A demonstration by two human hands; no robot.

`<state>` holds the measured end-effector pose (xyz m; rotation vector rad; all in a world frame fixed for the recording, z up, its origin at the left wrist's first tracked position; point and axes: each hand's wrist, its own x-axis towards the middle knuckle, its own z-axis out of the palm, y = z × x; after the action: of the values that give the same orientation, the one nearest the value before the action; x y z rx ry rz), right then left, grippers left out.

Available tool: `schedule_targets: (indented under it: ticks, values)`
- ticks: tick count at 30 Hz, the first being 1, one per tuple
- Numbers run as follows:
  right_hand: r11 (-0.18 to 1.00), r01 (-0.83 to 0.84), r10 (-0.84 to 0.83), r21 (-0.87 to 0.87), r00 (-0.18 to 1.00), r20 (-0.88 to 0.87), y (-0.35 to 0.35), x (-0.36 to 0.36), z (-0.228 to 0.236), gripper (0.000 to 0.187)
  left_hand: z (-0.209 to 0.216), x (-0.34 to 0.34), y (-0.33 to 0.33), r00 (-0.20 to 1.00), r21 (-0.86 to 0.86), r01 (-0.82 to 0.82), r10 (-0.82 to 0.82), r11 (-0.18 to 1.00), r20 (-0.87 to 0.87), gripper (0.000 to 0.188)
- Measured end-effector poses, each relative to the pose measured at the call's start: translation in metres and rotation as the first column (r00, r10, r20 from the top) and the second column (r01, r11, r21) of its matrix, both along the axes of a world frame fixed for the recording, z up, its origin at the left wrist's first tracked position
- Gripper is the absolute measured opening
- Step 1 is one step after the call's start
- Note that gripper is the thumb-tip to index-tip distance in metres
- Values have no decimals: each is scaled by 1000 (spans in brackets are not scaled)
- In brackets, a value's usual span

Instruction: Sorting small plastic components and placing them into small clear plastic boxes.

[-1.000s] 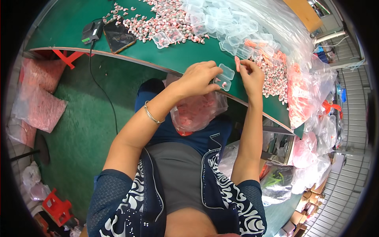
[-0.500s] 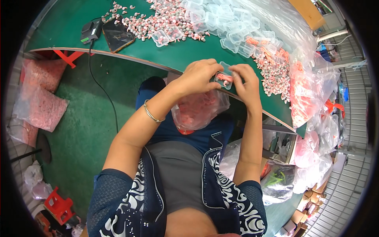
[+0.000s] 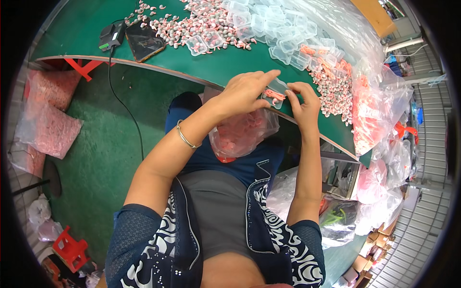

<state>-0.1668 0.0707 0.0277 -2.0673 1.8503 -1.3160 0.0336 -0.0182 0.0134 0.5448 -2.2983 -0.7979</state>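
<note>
Plastic box (image 3: 277, 105) at one o'clock, with pink strands (image 3: 275, 95) inside; at its nine, left hand (image 3: 243, 90) with outstretched forefinger, grip impossible to tell; at three, raised lid (image 3: 278, 85) pinched in right hand (image 3: 305, 104)

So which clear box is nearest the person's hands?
The clear box at the near edge of the table, between the left hand and right hand; the other boxes lie farther back, untouched.

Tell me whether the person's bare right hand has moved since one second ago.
Yes: the bare right hand has moved toward the green tabletop's thin brown near edge, away from the heaped clear plastic boxes.
</note>
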Motion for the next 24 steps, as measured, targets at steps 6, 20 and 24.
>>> schedule_targets:
  ticks: [6,20,24]
  values:
    - [999,-49,49,-3,998,44,11,5,3,16,-3,0,-2,999,-50,8,-6,999,46,64]
    - [982,139,-174,-128,929,-325,28,33,-19,21,-3,-3,-2,998,-27,-19,20,999,67,66]
    - [979,138,-179,-147,932,-316,29,29,-20,28,-2,-2,-1,998,-39,-16,18,999,64,65]
